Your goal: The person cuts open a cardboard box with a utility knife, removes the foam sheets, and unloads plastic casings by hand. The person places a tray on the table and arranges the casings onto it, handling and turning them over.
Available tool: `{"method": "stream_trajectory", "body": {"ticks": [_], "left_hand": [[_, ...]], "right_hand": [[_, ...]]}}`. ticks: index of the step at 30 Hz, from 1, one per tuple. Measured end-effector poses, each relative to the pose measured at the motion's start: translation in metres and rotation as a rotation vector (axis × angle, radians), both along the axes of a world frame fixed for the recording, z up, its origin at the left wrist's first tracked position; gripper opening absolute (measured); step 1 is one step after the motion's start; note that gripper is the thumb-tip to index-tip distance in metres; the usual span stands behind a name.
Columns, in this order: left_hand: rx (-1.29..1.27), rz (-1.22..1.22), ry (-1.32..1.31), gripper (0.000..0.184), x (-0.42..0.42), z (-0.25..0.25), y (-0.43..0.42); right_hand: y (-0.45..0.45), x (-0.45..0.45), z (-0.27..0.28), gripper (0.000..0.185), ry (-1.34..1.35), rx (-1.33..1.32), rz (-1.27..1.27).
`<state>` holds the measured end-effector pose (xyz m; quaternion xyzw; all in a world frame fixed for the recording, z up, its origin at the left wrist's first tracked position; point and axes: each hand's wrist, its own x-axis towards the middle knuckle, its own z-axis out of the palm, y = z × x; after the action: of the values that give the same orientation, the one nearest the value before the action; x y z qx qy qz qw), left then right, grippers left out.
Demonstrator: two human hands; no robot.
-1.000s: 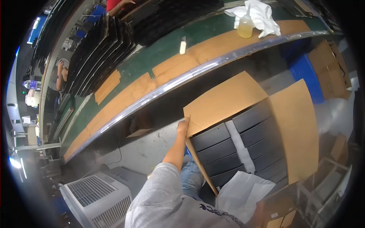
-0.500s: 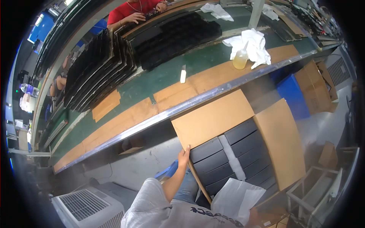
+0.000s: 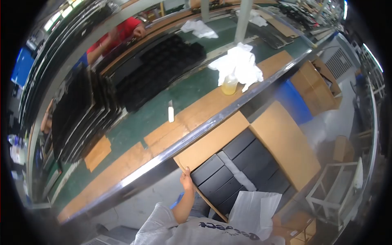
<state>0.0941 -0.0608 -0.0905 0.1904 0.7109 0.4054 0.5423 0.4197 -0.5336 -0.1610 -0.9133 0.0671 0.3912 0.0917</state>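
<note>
My left hand [image 3: 186, 178] grips the near left wall of an open cardboard box [image 3: 286, 143], with the thumb over its edge. Dark grey flat pieces [image 3: 257, 151] are packed in two rows inside the box. A strip of white foam-like padding [image 3: 237, 171] runs between the rows. A thin whitish sheet [image 3: 255, 210] hangs over the near end of the box, against my grey shirt. I cannot make out my right hand; the area beyond the sheet is partly hidden.
A green workbench [image 3: 143, 126] with a metal edge lies ahead. On it are a white-handled blade [image 3: 170, 112], a bottle of yellow liquid [image 3: 229, 85], white cloths [image 3: 239, 65] and stacked black panels [image 3: 81, 118]. A person in red [image 3: 122, 34] is across the bench. A white frame [image 3: 332, 196] stands right.
The view has shifted, so the bench items appear further left and lower. The box's far flap now looks narrower and more upright. My left hand still grips the box wall.
</note>
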Motion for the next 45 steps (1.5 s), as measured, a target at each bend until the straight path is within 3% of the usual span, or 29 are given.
{"method": "stream_trajectory", "body": {"ticks": [9, 11, 12, 14, 19, 20, 22, 23, 24, 26, 28, 32, 33, 35, 36, 37, 40, 41, 43, 44, 45], "left_hand": [[0.056, -0.079, -0.082, 0.038, 0.013, 0.015, 0.076], [0.102, -0.122, -0.014, 0.042, 0.008, 0.017, 0.072], [0.093, -0.14, -0.008, 0.042, 0.006, 0.017, 0.069], [0.096, -0.13, 0.038, 0.043, 0.009, 0.017, 0.069], [0.054, -0.244, 0.165, 0.049, -0.004, -0.008, 0.064], [0.06, -0.251, 0.16, 0.049, -0.012, -0.011, 0.057], [0.021, -0.337, 0.502, 0.061, -0.025, -0.018, 0.042], [0.011, -0.365, 0.677, 0.068, -0.024, -0.023, 0.037], [0.021, -0.353, 0.674, 0.068, -0.017, -0.013, 0.027], [0.316, -0.566, 0.6, 0.075, 0.002, 0.043, -0.011], [0.304, -0.798, 0.417, 0.078, 0.053, 0.121, -0.052], [0.641, -1.446, 0.013, 0.081, 0.133, 0.163, -0.156], [0.648, -1.454, 0.028, 0.081, 0.141, 0.161, -0.185], [0.462, -1.576, -0.265, 0.075, 0.159, 0.163, -0.244], [0.363, -1.626, -0.416, 0.072, 0.171, 0.164, -0.272], [0.363, -1.646, -0.406, 0.072, 0.181, 0.162, -0.296], [0.121, -1.441, -0.494, 0.042, 0.185, 0.156, -0.358], [0.109, -1.457, -0.482, 0.042, 0.195, 0.159, -0.377], [-0.091, -1.222, -0.695, 0.03, 0.225, 0.18, -0.401], [-0.186, -1.091, -0.791, 0.024, 0.237, 0.184, -0.413], [-0.191, -1.101, -0.777, 0.024, 0.246, 0.179, -0.425]], "right_hand": [[0.04, -0.001, 0.032, 0.037, -0.143, -0.075, -0.001], [0.035, -0.004, 0.036, 0.035, 0.019, -0.202, 0.745], [0.038, -0.013, 0.042, 0.035, 0.031, -0.207, 0.728], [0.088, -0.024, 0.085, 0.031, -0.177, -0.074, -0.04], [0.088, -0.02, 0.107, 0.03, -0.13, -0.117, 0.202], [0.09, -0.025, 0.117, 0.03, -0.278, -0.06, 0.182], [0.102, -0.035, 0.14, 0.031, -0.579, 0.062, 0.142], [0.11, -0.035, 0.143, 0.031, -0.586, 0.082, 0.136], [0.121, -0.033, 0.154, 0.03, -0.614, 0.249, 0.042], [0.142, -0.036, 0.174, 0.029, -0.636, 0.583, -0.158], [0.169, -0.033, 0.201, 0.027, -0.466, 0.767, -0.041], [0.208, -0.045, 0.247, 0.029, 0.028, 1.146, -0.255], [0.199, -0.046, 0.242, 0.029, 0.034, 1.16, -0.263], [0.163, -0.038, 0.234, 0.03, 0.453, 1.354, -0.472], [0.137, -0.023, 0.238, 0.03, 0.452, 1.363, -0.482], [0.11, -0.008, 0.246, 0.031, 0.414, 1.391, -0.548], [0.02, 0.004, 0.263, 0.034, 0.366, 1.425, -0.752], [-0.008, 0.011, 0.27, 0.037, 0.229, 1.423, -0.646], [-0.053, 0.021, 0.275, 0.044, -0.039, 1.396, -0.436], [-0.073, 0.022, 0.259, 0.044, -0.036, 1.398, -0.458], [-0.089, 0.017, 0.229, 0.048, -0.073, 1.365, -0.286]]}}
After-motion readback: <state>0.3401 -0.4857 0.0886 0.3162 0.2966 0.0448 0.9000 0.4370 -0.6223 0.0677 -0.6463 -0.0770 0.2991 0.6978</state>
